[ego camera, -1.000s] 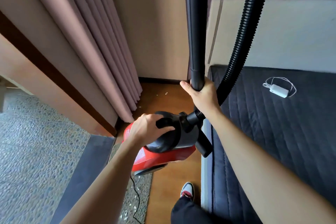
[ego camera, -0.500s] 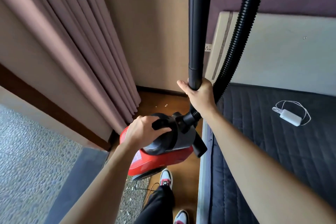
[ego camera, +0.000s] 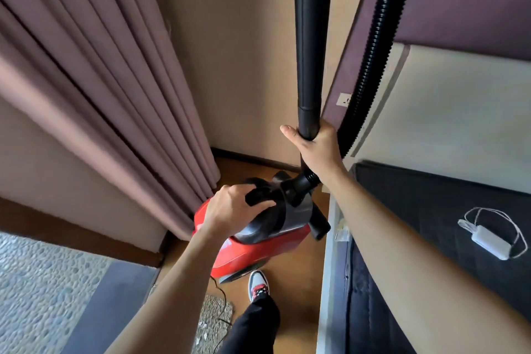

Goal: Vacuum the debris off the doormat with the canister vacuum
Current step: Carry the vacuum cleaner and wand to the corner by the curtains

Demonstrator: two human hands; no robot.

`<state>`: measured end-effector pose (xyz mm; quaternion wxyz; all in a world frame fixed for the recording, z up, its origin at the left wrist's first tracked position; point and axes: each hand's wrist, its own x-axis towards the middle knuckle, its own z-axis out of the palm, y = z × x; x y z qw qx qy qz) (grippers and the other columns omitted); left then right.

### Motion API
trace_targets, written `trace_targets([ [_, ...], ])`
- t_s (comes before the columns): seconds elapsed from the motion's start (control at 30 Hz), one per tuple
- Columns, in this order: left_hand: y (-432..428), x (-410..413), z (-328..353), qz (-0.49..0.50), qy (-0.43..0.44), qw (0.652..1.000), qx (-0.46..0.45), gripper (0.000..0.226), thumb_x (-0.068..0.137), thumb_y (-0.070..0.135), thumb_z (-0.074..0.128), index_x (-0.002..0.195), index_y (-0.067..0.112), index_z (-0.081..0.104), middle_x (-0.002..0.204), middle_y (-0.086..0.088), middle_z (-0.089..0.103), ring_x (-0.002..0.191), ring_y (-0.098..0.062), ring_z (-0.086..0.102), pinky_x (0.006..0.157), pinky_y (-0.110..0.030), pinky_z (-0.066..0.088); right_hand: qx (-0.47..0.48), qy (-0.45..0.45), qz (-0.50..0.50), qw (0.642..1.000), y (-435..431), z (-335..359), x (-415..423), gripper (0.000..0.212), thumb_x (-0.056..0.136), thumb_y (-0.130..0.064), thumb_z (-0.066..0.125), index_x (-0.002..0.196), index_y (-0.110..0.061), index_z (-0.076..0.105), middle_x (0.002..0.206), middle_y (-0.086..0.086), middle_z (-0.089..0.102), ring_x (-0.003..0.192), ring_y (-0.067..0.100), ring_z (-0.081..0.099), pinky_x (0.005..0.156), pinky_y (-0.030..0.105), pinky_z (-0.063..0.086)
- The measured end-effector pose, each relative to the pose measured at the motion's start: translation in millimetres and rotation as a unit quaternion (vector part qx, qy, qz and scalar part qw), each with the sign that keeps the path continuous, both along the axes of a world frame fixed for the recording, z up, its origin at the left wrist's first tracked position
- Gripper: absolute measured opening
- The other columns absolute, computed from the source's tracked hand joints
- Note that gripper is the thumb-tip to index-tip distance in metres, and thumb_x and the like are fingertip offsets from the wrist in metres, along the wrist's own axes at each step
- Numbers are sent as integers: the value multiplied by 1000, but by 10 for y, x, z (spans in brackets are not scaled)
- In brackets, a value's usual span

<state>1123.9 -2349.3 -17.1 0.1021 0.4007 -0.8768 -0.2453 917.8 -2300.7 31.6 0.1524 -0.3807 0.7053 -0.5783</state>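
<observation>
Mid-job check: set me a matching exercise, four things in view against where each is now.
1. red canister vacuum
2. black rigid wand tube
3. white charger with cable
4. speckled grey doormat

A. on the dark quilted mattress
B. gripped by the right hand
C. on the floor by the shoe
D. held by the left hand

Pairs: 1-D, 2-B, 3-A, 4-C

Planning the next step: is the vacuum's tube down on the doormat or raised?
Raised: the right hand grips the tube upright; it runs out the top of the view.
</observation>
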Motion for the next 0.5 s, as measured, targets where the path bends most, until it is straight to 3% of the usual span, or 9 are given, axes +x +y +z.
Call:
trace_targets([
  [0.17, -709, -377, -54, 7, 0, 1000, 1, 40, 87, 61, 67, 109, 29, 75, 98, 0, 77, 82, -21, 67, 62, -22, 39, 2, 9, 10, 1000, -768, -45, -375, 39, 85, -28, 83, 66, -31, 49, 54, -15, 51, 54, 3, 55, 56, 13, 43],
  [0.27, -1021, -526, -164, 14, 11, 1000, 15, 40, 87, 60, 67, 110, 28, 76, 98, 2, 76, 82, -20, 67, 64, -22, 42, 13, 0, 28, 1000, -1126, -129, -558, 37, 85, -29, 83, 66, -25, 51, 58, -6, 52, 58, 13, 56, 58, 22, 46],
  [0.4, -1316, -689, -278, 20, 9, 999, 23, 42, 89, 59, 66, 115, 27, 74, 98, 1, 76, 81, -19, 68, 62, -20, 42, 17, -14, 42, 999, -1489, -280, -757, 30, 86, -28, 82, 72, -26, 56, 63, -6, 58, 64, 13, 62, 65, 20, 51],
  [0.5, -1450, -773, -410, 34, 11, 999, 27, 42, 89, 59, 64, 116, 29, 73, 99, 3, 76, 79, -17, 68, 60, -18, 41, 22, -16, 61, 998, -1707, -436, -878, 26, 86, -29, 82, 76, -22, 59, 66, -3, 60, 69, 18, 64, 69, 26, 55],
])
